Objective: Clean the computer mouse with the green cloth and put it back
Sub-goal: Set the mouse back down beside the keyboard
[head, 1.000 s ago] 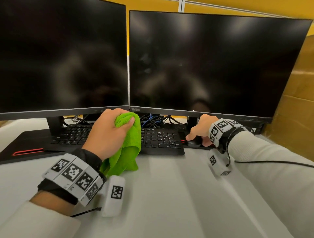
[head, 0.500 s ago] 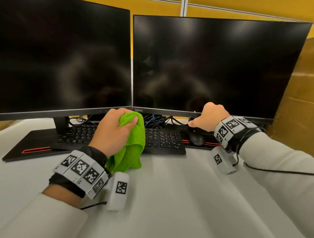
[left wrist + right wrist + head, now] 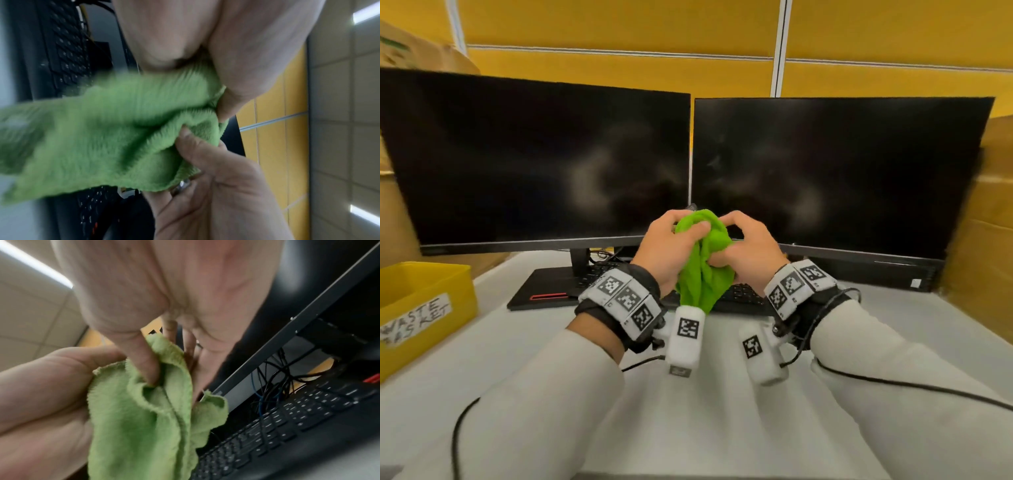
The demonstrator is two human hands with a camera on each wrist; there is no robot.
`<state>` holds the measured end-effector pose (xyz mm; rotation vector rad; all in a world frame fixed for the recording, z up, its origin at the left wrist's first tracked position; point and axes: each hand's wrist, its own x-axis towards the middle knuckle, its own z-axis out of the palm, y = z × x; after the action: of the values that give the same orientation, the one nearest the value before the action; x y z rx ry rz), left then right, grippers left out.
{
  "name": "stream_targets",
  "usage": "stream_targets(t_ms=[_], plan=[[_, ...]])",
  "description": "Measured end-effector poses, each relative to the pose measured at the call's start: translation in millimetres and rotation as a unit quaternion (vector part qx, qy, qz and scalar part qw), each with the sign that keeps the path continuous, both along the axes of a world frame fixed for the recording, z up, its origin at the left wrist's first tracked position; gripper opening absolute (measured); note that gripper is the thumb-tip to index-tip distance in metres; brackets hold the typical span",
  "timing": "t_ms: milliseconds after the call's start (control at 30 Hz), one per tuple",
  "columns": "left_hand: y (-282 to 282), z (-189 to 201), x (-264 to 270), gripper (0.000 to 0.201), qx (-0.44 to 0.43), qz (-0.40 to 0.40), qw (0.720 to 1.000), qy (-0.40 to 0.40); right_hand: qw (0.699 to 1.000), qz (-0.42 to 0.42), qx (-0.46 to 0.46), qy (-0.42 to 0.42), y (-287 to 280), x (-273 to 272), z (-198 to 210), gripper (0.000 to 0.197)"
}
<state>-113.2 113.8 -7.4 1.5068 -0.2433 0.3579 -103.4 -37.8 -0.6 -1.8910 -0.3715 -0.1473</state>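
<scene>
Both hands are raised in front of the two monitors, above the keyboard (image 3: 739,294), with the bunched green cloth (image 3: 702,270) between them. My left hand (image 3: 688,226) grips the cloth's upper left side, thumb pressed into it. My right hand (image 3: 726,231) pinches the upper right side, fingers curled. In the left wrist view the cloth (image 3: 102,138) hangs blurred below my left palm, and the right hand's thumb (image 3: 189,139) digs into a fold. From the right wrist, my right hand's thumb (image 3: 144,363) presses into the cloth (image 3: 144,418). The computer mouse is not visible in any view.
Two dark monitors (image 3: 534,161) (image 3: 835,171) stand close behind the hands. A yellow bin labelled waste basket (image 3: 424,308) sits at the left on the white table (image 3: 705,428). Cardboard boxes (image 3: 983,246) flank the right side. Cables (image 3: 273,378) run behind the keyboard.
My right hand has left the mouse by the keyboard and come over to the cloth. Both hands have risen and now hold the cloth together. The head view has tilted up.
</scene>
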Motion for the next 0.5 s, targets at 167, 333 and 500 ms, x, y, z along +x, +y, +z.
stream_targets(t_ms=[167,333,500], plan=[[40,6,-46,0.038,0.136,-0.025,0.99,-0.026,0.991,-0.02,0.129,-0.015,19,-18,16,0.027],[90,7,-104,0.032,0.054,-0.095,0.989,0.098,0.984,0.055,0.168,0.006,72,-48,22,0.031],[154,5,-137,0.032,-0.068,0.019,0.995,0.071,0.978,0.196,0.069,0.017,145,-76,10,0.025]])
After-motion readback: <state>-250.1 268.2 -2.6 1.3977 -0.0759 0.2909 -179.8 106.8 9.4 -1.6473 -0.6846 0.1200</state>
